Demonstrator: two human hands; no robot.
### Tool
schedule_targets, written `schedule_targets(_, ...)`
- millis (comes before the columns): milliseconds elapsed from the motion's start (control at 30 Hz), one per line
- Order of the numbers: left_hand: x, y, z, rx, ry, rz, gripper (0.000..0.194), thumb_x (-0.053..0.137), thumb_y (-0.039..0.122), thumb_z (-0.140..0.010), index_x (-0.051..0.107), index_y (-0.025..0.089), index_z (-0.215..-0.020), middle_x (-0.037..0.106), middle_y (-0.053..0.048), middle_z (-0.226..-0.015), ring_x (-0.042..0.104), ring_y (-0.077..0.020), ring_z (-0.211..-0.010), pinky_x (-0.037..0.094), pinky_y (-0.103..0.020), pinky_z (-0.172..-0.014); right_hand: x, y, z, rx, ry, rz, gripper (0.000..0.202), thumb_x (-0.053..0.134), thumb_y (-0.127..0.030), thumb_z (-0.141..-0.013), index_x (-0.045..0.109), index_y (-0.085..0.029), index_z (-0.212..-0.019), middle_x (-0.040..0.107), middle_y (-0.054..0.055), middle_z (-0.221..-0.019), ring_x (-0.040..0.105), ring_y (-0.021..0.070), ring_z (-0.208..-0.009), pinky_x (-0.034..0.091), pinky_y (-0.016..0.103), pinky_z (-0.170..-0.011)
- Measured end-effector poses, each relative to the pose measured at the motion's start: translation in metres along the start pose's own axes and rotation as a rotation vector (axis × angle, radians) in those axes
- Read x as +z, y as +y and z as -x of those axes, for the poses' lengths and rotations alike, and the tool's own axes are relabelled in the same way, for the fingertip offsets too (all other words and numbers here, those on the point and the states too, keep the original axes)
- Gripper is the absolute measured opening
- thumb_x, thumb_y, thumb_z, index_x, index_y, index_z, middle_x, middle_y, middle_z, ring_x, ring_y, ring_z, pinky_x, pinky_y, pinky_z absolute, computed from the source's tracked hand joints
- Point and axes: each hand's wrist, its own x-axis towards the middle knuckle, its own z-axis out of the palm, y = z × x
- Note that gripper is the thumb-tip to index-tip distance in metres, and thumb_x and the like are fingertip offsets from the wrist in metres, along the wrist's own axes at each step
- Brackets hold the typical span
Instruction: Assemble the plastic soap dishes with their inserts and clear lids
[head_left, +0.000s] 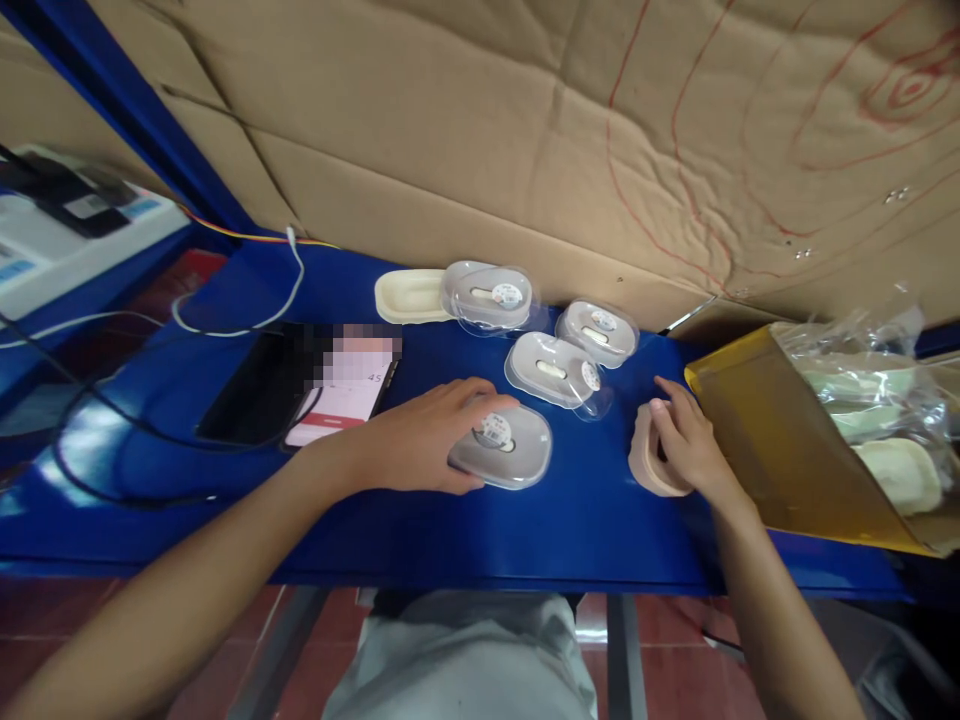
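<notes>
My left hand (431,435) grips a grey oval box (525,450) with a clear lid and a round barcode sticker, fingers along its far side and thumb along its near side. My right hand (688,440) holds a pinkish-beige oval dish (645,462) by its rim, and the palm side is hidden. Beyond my hands lie two more grey lidded boxes, one nearer (547,368) and one farther (581,330). Farther left, another grey box (480,285) overlaps a cream dish (401,298). All rest on the blue table (465,540).
On the left are a lit phone (352,385), a dark flat device (247,385) and loose cables (127,425). An open cardboard carton (795,440) at right holds bagged green and cream pieces. A cardboard sheet (450,130) lines the back; a white power strip (67,260) stands far left.
</notes>
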Motion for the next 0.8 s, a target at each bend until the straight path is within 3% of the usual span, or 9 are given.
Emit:
schedule_targets(100, -0.002, 0.001, 0.0, 0.01, 0.052, -0.003, 0.089, 0.085, 0.033, -0.083, 0.045, 0.031, -0.162, 0.05, -0.009, -0.162, 0.052, -0.0357, -0.15, 0.042, -0.048, -0.127, -0.018, -0.035, 0.018, -0.221, 0.04, -0.062, 0.064, 0.043, -0.063, -0.111, 0.043, -0.032, -0.166, 0.044, 0.016, -0.173, 0.038, 0.0389, -0.164, 0.032, 0.071, -0.131)
schedule_targets(233, 0.0, 0.005, 0.0, 0.051, 0.13, 0.095, 0.094, 0.088, 0.041, -0.08, 0.045, 0.03, -0.162, 0.053, -0.011, -0.16, 0.056, -0.0368, -0.147, 0.046, -0.051, -0.125, -0.031, -0.107, 0.039, -0.628, -0.203, -0.048, 0.092, 0.064, -0.068, -0.101, 0.02, -0.037, -0.177, 0.026, 0.014, -0.183, 0.03, 0.0424, -0.167, 0.039, 0.074, -0.128)
schedule_targets(333, 0.003, 0.008, 0.0, 0.079, 0.138, 0.242, 0.098, 0.091, 0.046, -0.079, 0.043, 0.031, -0.163, 0.056, -0.012, -0.159, 0.061, -0.0352, -0.143, 0.053, -0.051, -0.119, -0.022, -0.153, 0.046, -0.845, -0.263, 0.051, 0.099, 0.075, -0.06, -0.097, 0.024, -0.033, -0.177, 0.036, 0.015, -0.179, 0.033, 0.043, -0.166, 0.038, 0.074, -0.129)
schedule_targets(433, 0.003, 0.011, 0.0, 0.061, 0.113, 0.346, 0.094, 0.091, 0.051, -0.082, 0.045, 0.031, -0.162, 0.059, -0.012, -0.158, 0.063, -0.0337, -0.141, 0.054, -0.05, -0.119, -0.011, -0.173, 0.043, -0.893, -0.24, 0.125, 0.091, 0.074, -0.036, -0.101, 0.023, -0.032, -0.177, 0.053, 0.012, -0.169, 0.049, 0.038, -0.158, 0.046, 0.066, -0.127)
schedule_targets(500, 0.001, 0.014, 0.002, 0.044, 0.094, 0.386, 0.095, 0.092, 0.053, -0.082, 0.045, 0.031, -0.162, 0.058, -0.012, -0.16, 0.061, -0.034, -0.144, 0.051, -0.052, -0.121, -0.012, -0.173, 0.04, -0.918, -0.216, 0.127, 0.096, 0.069, -0.024, -0.102, 0.013, -0.033, -0.179, 0.059, 0.011, -0.165, 0.055, 0.0343, -0.154, 0.051, 0.061, -0.123)
schedule_targets(600, -0.001, 0.02, 0.004, 0.041, 0.108, 0.471, 0.105, 0.093, 0.055, -0.082, 0.036, 0.034, -0.168, 0.049, -0.012, -0.169, 0.056, -0.0349, -0.15, 0.049, -0.054, -0.124, -0.026, -0.158, 0.034, -0.952, -0.187, 0.086, 0.1, 0.066, -0.027, -0.104, 0.0, -0.036, -0.179, 0.061, 0.008, -0.164, 0.057, 0.0338, -0.152, 0.055, 0.06, -0.119)
schedule_targets(667, -0.001, 0.025, 0.005, 0.022, 0.17, 0.514, 0.106, 0.09, 0.055, -0.085, 0.03, 0.037, -0.17, 0.046, -0.011, -0.171, 0.056, -0.0339, -0.149, 0.053, -0.053, -0.12, -0.041, -0.139, 0.029, -0.889, -0.121, 0.068, 0.096, 0.067, -0.037, -0.104, 0.007, -0.042, -0.179, 0.061, 0.005, -0.163, 0.059, 0.0366, -0.149, 0.056, 0.062, -0.117)
schedule_targets(733, 0.0, 0.029, 0.005, -0.019, 0.255, 0.497, 0.096, 0.084, 0.054, -0.091, 0.032, 0.036, -0.169, 0.049, -0.011, -0.168, 0.06, -0.032, -0.143, 0.057, -0.051, -0.114, -0.053, -0.111, 0.019, -0.735, 0.024, 0.092, 0.087, 0.069, -0.042, -0.103, 0.022, -0.046, -0.176, 0.061, 0.004, -0.163, 0.061, 0.0397, -0.147, 0.054, 0.062, -0.118)
schedule_targets(800, 0.004, 0.032, 0.004, -0.052, 0.307, 0.435, 0.079, 0.077, 0.053, -0.097, 0.039, 0.034, -0.164, 0.052, -0.011, -0.164, 0.063, -0.0307, -0.138, 0.058, -0.05, -0.113, -0.06, -0.077, 0.004, -0.529, 0.181, 0.168, 0.076, 0.067, -0.044, -0.103, 0.035, -0.04, -0.172, 0.06, 0.009, -0.163, 0.061, 0.0422, -0.146, 0.053, 0.063, -0.119)
